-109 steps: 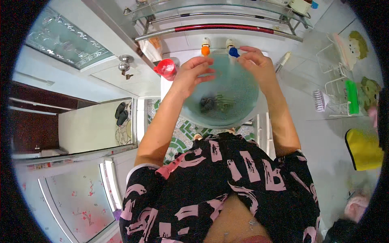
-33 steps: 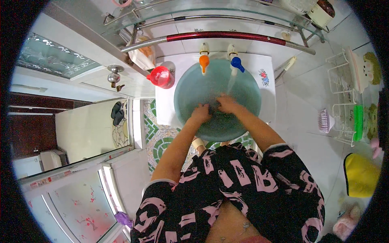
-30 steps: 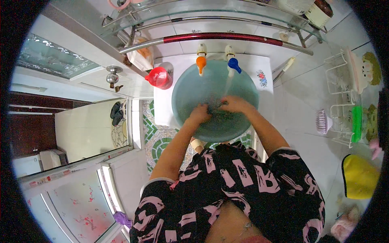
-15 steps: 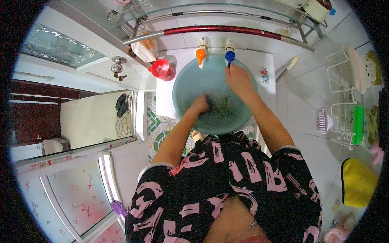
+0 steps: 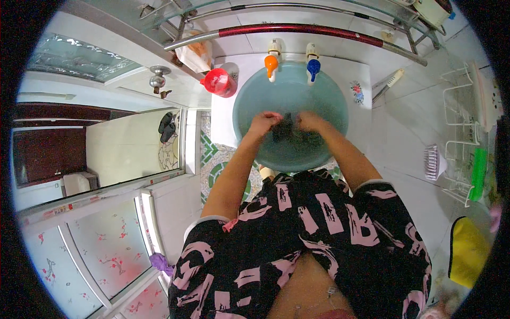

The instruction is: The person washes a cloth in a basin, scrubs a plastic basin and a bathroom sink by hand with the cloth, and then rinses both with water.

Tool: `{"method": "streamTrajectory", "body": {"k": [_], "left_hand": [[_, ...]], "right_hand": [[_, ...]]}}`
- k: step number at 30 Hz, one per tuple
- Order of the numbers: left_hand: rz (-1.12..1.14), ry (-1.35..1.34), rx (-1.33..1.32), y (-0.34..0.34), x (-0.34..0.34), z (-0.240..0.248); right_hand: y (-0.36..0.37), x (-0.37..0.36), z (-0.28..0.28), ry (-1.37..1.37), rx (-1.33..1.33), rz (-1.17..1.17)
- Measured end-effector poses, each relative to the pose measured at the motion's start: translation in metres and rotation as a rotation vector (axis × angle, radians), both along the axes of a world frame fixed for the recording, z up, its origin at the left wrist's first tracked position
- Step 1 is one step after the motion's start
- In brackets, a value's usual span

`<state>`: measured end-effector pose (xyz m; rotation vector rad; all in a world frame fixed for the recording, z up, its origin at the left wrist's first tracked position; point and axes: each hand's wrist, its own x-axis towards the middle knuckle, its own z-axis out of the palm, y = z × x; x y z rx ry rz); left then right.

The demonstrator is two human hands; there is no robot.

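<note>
A large blue-green basin (image 5: 244,143) sits below two taps, one with an orange handle (image 5: 271,63) and one with a blue handle (image 5: 314,67). Inside it, a dark, limp, cloth-like piece (image 5: 285,129) hangs between my hands, partly in the water; its exact kind is unclear. My left hand (image 5: 264,123) is closed at its left edge, the fingertips pinched together. On the other side, my right hand (image 5: 311,122) is closed too, its fingers partly hidden against the dark piece.
A red cup (image 5: 219,83) stands on the white counter (image 5: 363,114), left of the basin. Above the taps runs a red and silver bar (image 5: 297,30). A white-handled brush (image 5: 395,77), a lilac scrubbing brush (image 5: 432,162) and a white wire rack (image 5: 457,143) are on the right.
My right hand has left the blue tap handle and come down into the basin. My left hand has risen slightly, and the dark piece now shows between both hands.
</note>
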<state>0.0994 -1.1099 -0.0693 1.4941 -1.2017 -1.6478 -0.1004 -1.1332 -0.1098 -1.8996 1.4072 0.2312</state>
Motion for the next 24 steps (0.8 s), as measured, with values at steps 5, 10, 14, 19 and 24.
{"method": "streamTrajectory", "body": {"k": [5, 10, 14, 19, 24], "left_hand": [[-0.069, -0.217, -0.094, -0.011, 0.021, 0.008], [-0.383, -0.687, -0.584, 0.000, 0.004, -0.027], [-0.427, -0.704, -0.295, -0.010, 0.001, -0.039], [-0.450, -0.436, -0.259, -0.020, -0.004, -0.029], [-0.618, -0.979, -0.179, -0.005, 0.013, -0.037]], "right_hand": [[-0.002, 0.005, 0.056, -0.534, 0.312, -0.366], [-0.012, 0.000, 0.063, -0.849, 0.173, -0.627], [-0.029, -0.015, 0.020, -0.331, -0.210, -0.407], [0.002, -0.002, -0.038, 0.039, -0.397, -0.012], [0.003, 0.017, 0.026, 0.077, -0.169, -0.188]]}}
